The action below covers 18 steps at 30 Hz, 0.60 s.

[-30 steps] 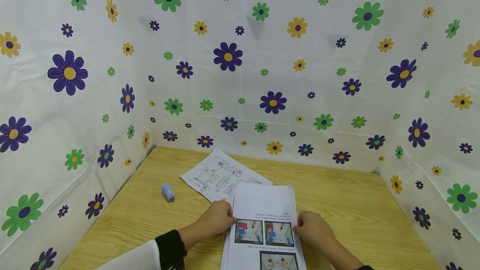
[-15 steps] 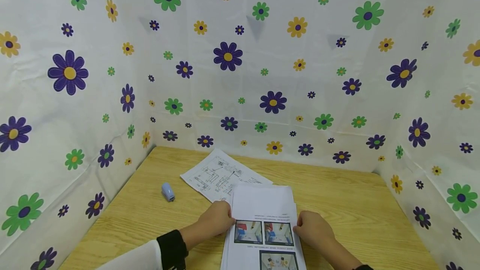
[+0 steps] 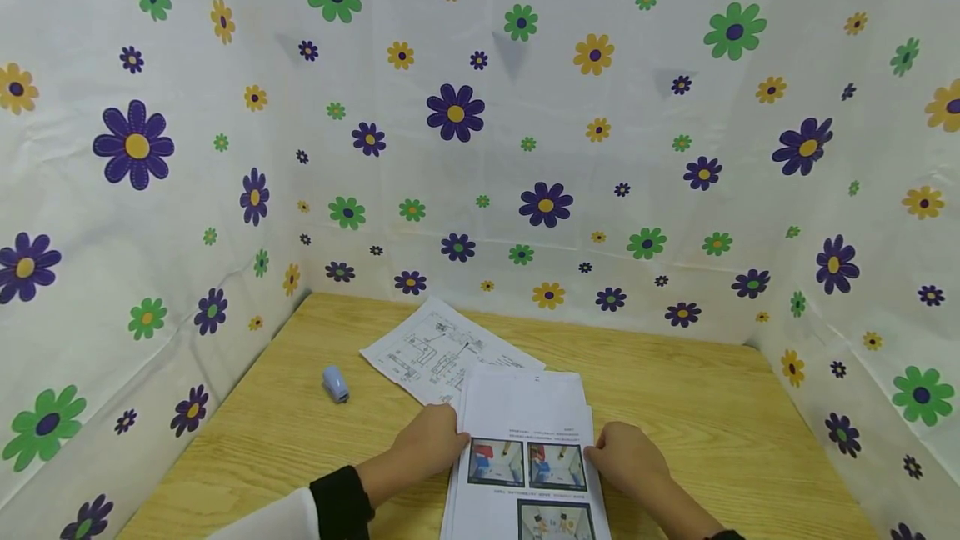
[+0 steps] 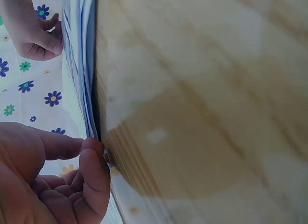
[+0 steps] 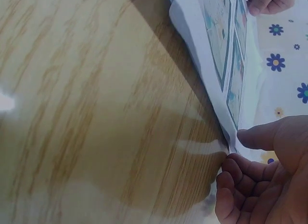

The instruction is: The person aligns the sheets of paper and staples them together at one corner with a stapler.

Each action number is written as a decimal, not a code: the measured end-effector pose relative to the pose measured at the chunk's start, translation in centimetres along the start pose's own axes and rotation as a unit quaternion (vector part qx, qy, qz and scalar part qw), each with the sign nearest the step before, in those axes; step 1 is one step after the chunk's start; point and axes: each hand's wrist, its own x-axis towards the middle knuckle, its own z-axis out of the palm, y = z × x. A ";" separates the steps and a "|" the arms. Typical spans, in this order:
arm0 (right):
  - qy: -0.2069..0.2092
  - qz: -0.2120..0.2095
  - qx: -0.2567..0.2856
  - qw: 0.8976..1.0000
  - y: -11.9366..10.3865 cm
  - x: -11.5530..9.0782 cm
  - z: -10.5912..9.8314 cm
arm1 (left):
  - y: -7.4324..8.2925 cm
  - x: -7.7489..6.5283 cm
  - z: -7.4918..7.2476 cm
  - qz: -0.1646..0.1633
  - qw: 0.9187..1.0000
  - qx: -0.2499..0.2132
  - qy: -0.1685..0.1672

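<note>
A stack of printed paper sheets (image 3: pixel 525 407) lies at the front of the table, its top page showing colour photos and lines of text. My left hand (image 3: pixel 429 442) pinches the stack's left edge between thumb and curled fingers. On the opposite edge my right hand (image 3: pixel 628 458) does the same, thumb on top. In the left wrist view the sheets (image 4: pixel 79 65) appear edge-on, slightly separated, with the left hand (image 4: pixel 62 176) at their border. The right wrist view has the right hand (image 5: pixel 264 171) holding the paper edge, which bows a little.
Behind the stack and partly under it lies a sheet with line drawings (image 3: pixel 442 352). A small light-blue stapler-like object (image 3: pixel 336 384) sits to the left on the wooden table (image 3: pixel 675 390). Flower-patterned cloth (image 3: pixel 525 148) stands around the back and sides.
Both hands keep their hold on the stack's edges. The top sheets have shifted slightly to the left, and a lower sheet's corner now shows at the right.
</note>
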 end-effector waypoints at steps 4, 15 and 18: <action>0.001 -0.001 0.009 1.000 -0.1 0.2 0.2 | 0.0 0.0 0.4 0.017 1.000 -0.011 0.002; -0.005 0.012 0.034 0.999 -0.8 0.6 0.0 | 0.1 -0.1 0.3 -0.013 0.995 -0.089 -0.042; -0.005 0.016 0.035 0.999 -0.8 0.8 -0.1 | 0.1 -0.2 0.2 -0.014 0.993 -0.100 -0.053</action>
